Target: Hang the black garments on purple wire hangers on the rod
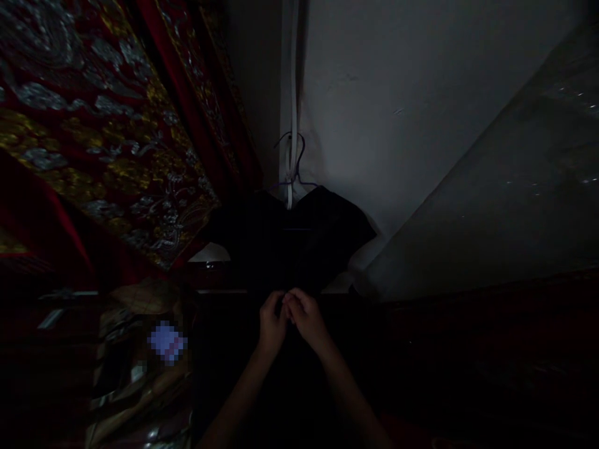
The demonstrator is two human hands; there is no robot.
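A black short-sleeved garment [299,249] hangs in front of me on a thin wire hanger [302,153]. My left hand [274,318] and my right hand [302,308] meet at the garment's front, low in the middle. Their fingers are pinched close together, fingertips nearly touching. They seem to hold the dark cloth, but in this poor light whatever lies between the fingertips cannot be made out. Below the hands the cloth merges into darkness.
A white cord or pipe [294,75] runs down the pale wall [397,112] to the hanger. On the left hangs red cloth [116,125] with gold and silver embroidery. At lower left are wrapped, shiny items [145,399] and a blurred-out patch. A translucent sheet [505,199] slants at right.
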